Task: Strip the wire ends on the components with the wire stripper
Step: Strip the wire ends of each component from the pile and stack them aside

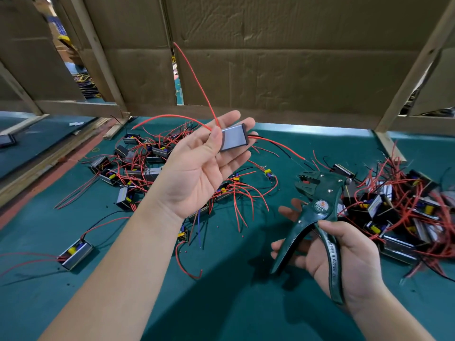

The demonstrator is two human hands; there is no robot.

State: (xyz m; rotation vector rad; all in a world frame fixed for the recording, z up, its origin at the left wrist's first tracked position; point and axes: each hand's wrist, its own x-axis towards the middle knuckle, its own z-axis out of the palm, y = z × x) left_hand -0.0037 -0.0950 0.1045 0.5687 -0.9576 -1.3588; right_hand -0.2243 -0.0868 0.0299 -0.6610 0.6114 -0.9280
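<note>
Your left hand (197, 168) pinches a component (234, 140) above the mat (246, 303), your right hand (344, 257) grips the stripper (317, 200) clear of its wire (278, 144), and with piles (138, 158) waiting much seems left.

A flat grey component (233, 140) is lying mid-frame across the fingers of the left hand (194, 175), thumb pinning it, red wires (209, 107) trailing up and rightward. The dark green wire stripper (317, 205) is sitting lower right, gripped by the right hand (344, 262), handles spread, head pointing up-left.
</note>
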